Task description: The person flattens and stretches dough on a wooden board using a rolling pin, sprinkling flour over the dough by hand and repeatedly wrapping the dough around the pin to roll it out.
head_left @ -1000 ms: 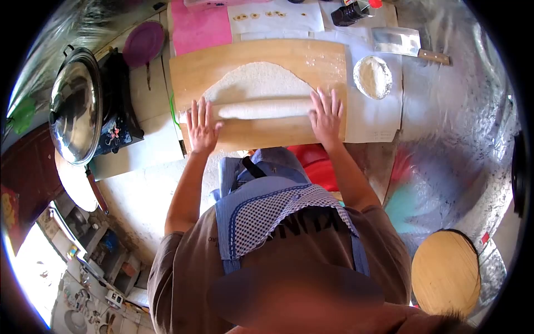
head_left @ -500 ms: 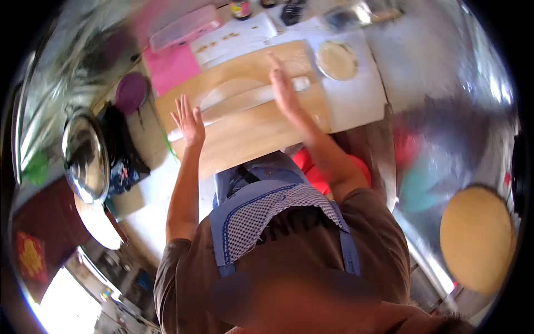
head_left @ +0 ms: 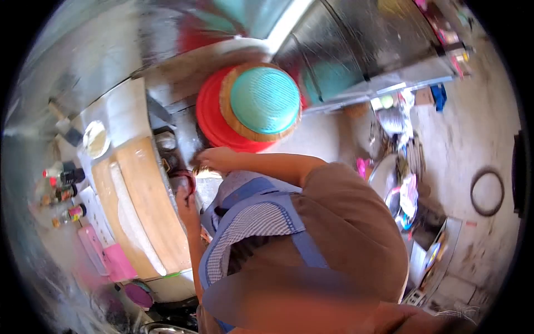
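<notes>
My left hand [head_left: 187,205] is at the board's near edge, its fingers closed at the rim of a red-rimmed container [head_left: 191,177]. Just beyond it my right hand [head_left: 218,160] is curled, above a pale yellowish thing too blurred to name. On the wooden board [head_left: 158,197] lies a long white floury roll [head_left: 130,214], apparently dough around the rolling pin. Neither hand touches it. A bowl of white flour [head_left: 96,139] stands beyond the board's far corner.
A turquoise basket [head_left: 265,100] sits on a round wooden lid over a red tub [head_left: 214,111]. Bottles [head_left: 69,214], a cleaver [head_left: 69,133], a pink box [head_left: 93,250] and a purple strainer [head_left: 138,295] lie around the board. Household clutter [head_left: 403,195] is on the right.
The view has swung to the right, so the board now appears at the left and the red tub in front. Both hands have left the rolling pin and come together beside the board's edge.
</notes>
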Tool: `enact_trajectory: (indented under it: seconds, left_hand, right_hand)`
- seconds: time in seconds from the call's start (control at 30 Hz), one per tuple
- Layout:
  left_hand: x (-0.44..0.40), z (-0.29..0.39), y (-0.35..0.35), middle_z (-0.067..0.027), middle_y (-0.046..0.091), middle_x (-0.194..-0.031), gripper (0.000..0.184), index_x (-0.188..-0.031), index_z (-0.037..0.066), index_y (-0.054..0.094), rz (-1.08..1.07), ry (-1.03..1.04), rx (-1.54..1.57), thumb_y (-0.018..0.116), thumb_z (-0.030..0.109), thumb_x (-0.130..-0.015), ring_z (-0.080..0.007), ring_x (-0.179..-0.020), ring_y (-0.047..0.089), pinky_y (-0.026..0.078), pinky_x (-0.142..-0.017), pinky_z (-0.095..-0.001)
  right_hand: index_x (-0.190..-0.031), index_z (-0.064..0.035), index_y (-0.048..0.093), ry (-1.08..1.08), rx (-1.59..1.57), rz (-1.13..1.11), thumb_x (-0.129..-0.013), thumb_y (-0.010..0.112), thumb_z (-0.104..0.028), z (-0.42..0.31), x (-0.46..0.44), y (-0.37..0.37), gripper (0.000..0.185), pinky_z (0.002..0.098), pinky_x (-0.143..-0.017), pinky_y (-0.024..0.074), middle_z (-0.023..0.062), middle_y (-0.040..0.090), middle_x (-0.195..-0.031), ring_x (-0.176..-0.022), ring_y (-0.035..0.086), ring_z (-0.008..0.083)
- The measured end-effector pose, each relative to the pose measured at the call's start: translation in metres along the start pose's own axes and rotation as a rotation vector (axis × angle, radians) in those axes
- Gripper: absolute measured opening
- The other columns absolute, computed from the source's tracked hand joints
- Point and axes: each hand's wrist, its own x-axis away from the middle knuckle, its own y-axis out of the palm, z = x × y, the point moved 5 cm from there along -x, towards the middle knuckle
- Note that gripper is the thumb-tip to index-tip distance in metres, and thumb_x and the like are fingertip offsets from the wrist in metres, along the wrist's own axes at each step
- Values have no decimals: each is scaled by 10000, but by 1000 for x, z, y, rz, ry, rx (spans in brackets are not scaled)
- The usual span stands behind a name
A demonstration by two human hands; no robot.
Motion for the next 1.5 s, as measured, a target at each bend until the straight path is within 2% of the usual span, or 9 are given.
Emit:
enact_trajectory:
  seconds: [0.1, 0.2, 0.47, 0.6, 0.73, 1.07, 1.27, 1.37, 1.5]
  left_hand:
    - [36, -32, 57, -194, 560, -1379, 489, -1397, -12, 504, -208, -21, -127, 615, 203, -972, -302, -1268, 543, 412, -1074, -390]
    - [55, -72, 117, -159, 605, -1328, 492, -1410, 38, 510, -333, -330, 78, 619, 217, -965, -241, -1183, 592, 445, -1025, -350]
    - [16, -147, 255, -55, 630, -1241, 493, -1421, 86, 510, -183, -686, 321, 599, 272, -973, -170, -1062, 604, 479, -881, -334]
    - [-21, -231, 307, -59, 558, -1336, 579, -1500, 103, 406, 70, -778, 241, 589, 274, -978, -178, -1118, 563, 470, -925, -354]
    - [-48, -192, 355, -74, 583, -1255, 542, -1489, 78, 396, 293, -1079, 696, 537, 174, -975, -211, -1100, 566, 515, -880, -392]
    - [-44, -178, 376, -58, 638, -1088, 428, -1350, 38, 511, 491, -980, 748, 572, 90, -930, -167, -926, 610, 528, -832, -340]
    - [-36, -152, 363, -106, 577, -1111, 323, -1226, 23, 457, 478, -861, 774, 587, 42, -931, -193, -911, 629, 603, -799, -375]
    - [-32, -137, 360, -107, 555, -1119, 308, -1216, 31, 442, 422, -766, 826, 578, 16, -940, -199, -945, 635, 618, -786, -374]
    - [-28, -118, 354, -97, 545, -1138, 320, -1225, 50, 441, 355, -656, 842, 578, -7, -941, -194, -973, 636, 619, -811, -360]
  right_hand:
    - [-1091, -103, 720, 504, -117, -55, -904, 584, -464, 61, 124, -17, 428, 442, -823, 520, 158, 717, -1008, -943, 683, 327]
    - [-1163, -109, 696, 560, -306, 135, -871, 669, -400, 166, 225, 3, 413, 378, -803, 546, 121, 728, -975, -889, 703, 225]
    - [-1300, -55, 555, 1088, -927, 766, -993, 514, -262, 284, 338, -48, 372, 335, -712, 534, 130, 695, -1069, -853, 705, 229]
    - [-1291, -40, 553, 1235, -1022, 595, -986, 459, -166, 343, 336, -12, 343, 337, -732, 575, 160, 691, -1106, -891, 716, 257]
    - [-1321, -36, 520, 1159, -1190, 385, -1016, 442, -164, 357, 293, 37, 340, 388, -846, 595, 175, 655, -1198, -993, 704, 302]
    - [-1318, -76, 530, 941, -1629, 704, -980, 597, -383, 364, 243, 67, 462, 457, -997, 539, 127, 621, -1266, -1148, 626, 307]
    - [-1234, -28, 565, 1052, -2000, 854, -929, 653, -200, 376, 272, 78, 361, 491, -991, 538, 149, 624, -1239, -1175, 602, 305]
    - [-1158, 4, 608, 663, -2007, 609, -914, 569, -44, 359, 275, 67, 251, 416, -941, 558, 154, 637, -1213, -1120, 620, 285]
    - [-1171, -10, 615, 871, -1442, 509, -944, 551, -47, 339, 255, 75, 239, 353, -936, 534, 160, 647, -1203, -1091, 637, 261]
